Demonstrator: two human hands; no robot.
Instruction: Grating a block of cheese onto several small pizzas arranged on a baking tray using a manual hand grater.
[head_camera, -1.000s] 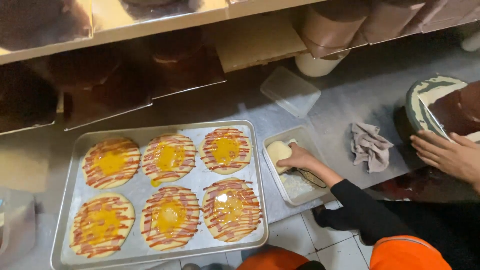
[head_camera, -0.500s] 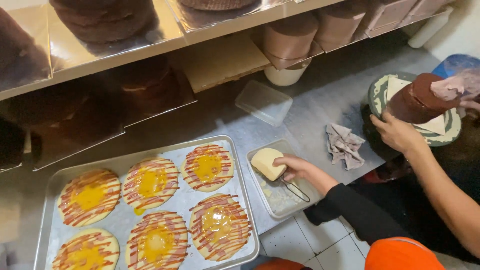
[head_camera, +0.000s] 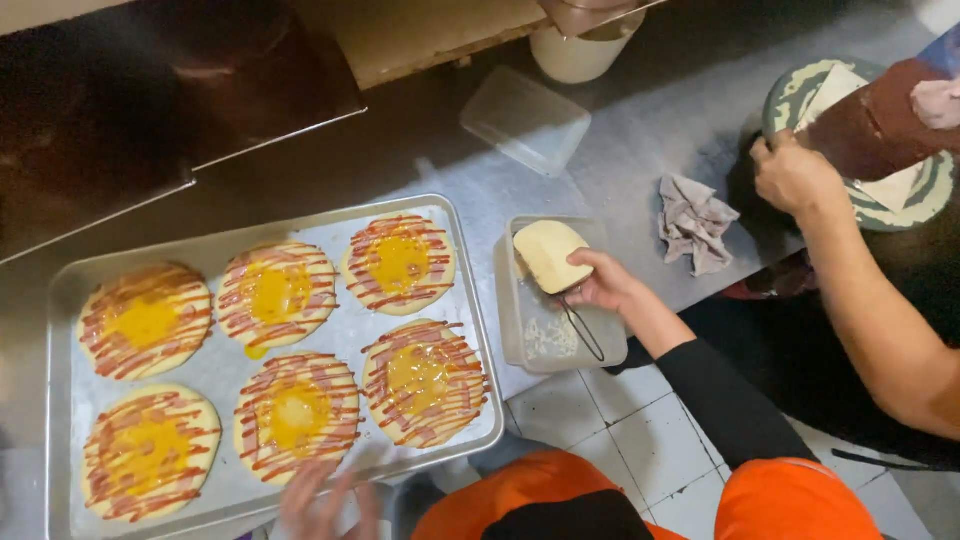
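Note:
My right hand (head_camera: 605, 285) grips a pale yellow block of cheese (head_camera: 548, 255) over a clear plastic tub (head_camera: 612, 345). A thin black wire tool (head_camera: 582, 328) runs under the hand, and white shreds lie in the tub. My left hand (head_camera: 320, 505) is blurred at the bottom, fingers spread, at the front edge of a metal baking tray (head_camera: 225, 372). The tray carries several round dough bases (head_camera: 398, 262) with red sauce stripes and yellow centres.
Another person's hand (head_camera: 795, 175) rests by a brown cake (head_camera: 880, 125) on a patterned round plate (head_camera: 800, 92) at the right. A crumpled grey rag (head_camera: 695, 220), a clear lid (head_camera: 525, 120) and a white cup (head_camera: 580, 50) lie on the steel counter.
The view has shifted closer and to the right. My left hand has come into sight at the tray's front edge. My right hand still holds the cheese over the tub.

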